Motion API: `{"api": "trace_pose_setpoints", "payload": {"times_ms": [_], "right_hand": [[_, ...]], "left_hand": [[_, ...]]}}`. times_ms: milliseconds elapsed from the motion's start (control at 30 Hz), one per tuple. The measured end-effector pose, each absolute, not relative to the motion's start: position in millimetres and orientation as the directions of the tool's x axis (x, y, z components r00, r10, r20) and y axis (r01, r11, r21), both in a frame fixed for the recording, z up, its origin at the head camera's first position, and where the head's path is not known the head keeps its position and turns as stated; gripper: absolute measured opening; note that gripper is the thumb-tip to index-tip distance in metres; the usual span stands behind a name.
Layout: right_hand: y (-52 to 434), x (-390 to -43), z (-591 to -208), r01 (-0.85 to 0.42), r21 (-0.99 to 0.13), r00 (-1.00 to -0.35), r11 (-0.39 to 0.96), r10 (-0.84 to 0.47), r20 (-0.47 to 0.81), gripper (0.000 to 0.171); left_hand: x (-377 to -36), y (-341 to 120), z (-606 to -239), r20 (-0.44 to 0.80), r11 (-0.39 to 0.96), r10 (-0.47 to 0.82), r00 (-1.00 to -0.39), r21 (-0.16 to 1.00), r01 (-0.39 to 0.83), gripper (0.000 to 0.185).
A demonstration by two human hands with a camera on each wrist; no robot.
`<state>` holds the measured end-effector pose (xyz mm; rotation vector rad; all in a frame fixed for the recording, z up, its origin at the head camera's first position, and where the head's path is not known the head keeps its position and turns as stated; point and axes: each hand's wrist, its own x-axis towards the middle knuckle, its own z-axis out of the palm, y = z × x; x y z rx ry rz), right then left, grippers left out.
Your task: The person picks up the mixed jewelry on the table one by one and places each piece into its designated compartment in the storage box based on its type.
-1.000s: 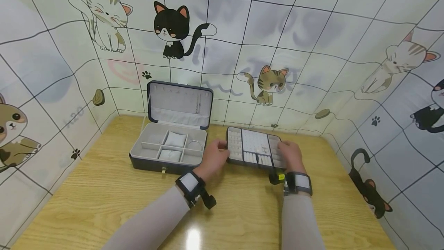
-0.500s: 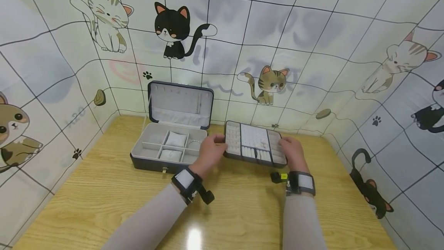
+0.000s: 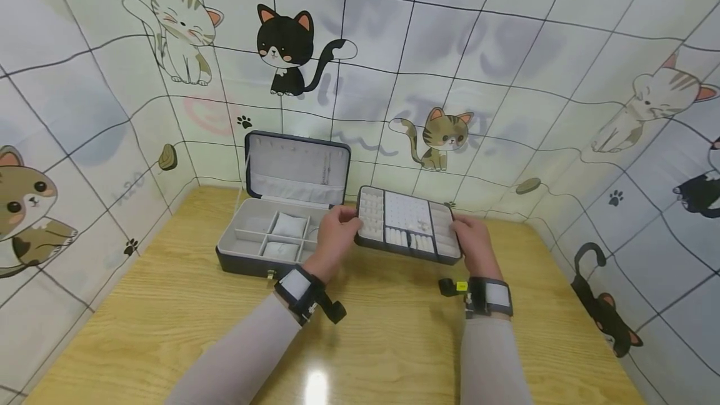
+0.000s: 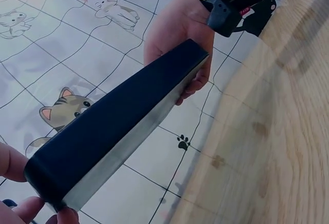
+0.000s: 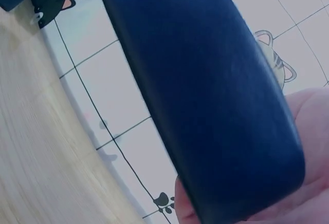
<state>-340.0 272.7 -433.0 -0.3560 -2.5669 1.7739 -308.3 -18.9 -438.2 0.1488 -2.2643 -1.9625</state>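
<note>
A dark tray insert (image 3: 406, 226) with white padded compartments hangs above the wooden table (image 3: 169, 324), tilted toward me. My left hand (image 3: 336, 234) grips its left end and my right hand (image 3: 471, 242) grips its right end. The left wrist view shows the tray's dark underside (image 4: 123, 121) with my right hand (image 4: 180, 31) at its far end. In the right wrist view the dark tray underside (image 5: 205, 90) fills the frame. Left of the tray stands the open jewellery box (image 3: 275, 236), its lid (image 3: 298, 169) upright, grey compartments with two white cushions inside.
Cat-patterned walls (image 3: 506, 80) enclose the table on three sides, close behind the box and tray. The table's near half is bare wood with a glare spot (image 3: 315, 386). Wrist cameras are strapped to both forearms.
Both hands have lifted the tray insert off the table and carried it up and slightly left, toward the open box. The box has not moved.
</note>
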Motion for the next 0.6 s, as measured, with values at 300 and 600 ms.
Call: {"api": "trace_pose_setpoints", "payload": {"times_ms": [300, 600], "right_hand": [[262, -343, -432, 0.134, -0.952, -0.975, 0.275, 0.207, -0.077, 0.053], [244, -345, -431, 0.127, -0.962, -0.97, 0.242, 0.233, -0.069, 0.053]], "left_hand": [[-310, -27, -435, 0.055, 0.129, -0.22, -0.974, 0.991, 0.027, 0.034], [-311, -37, -433, 0.076, 0.052, -0.275, -0.958, 0.997, 0.064, 0.032]]}}
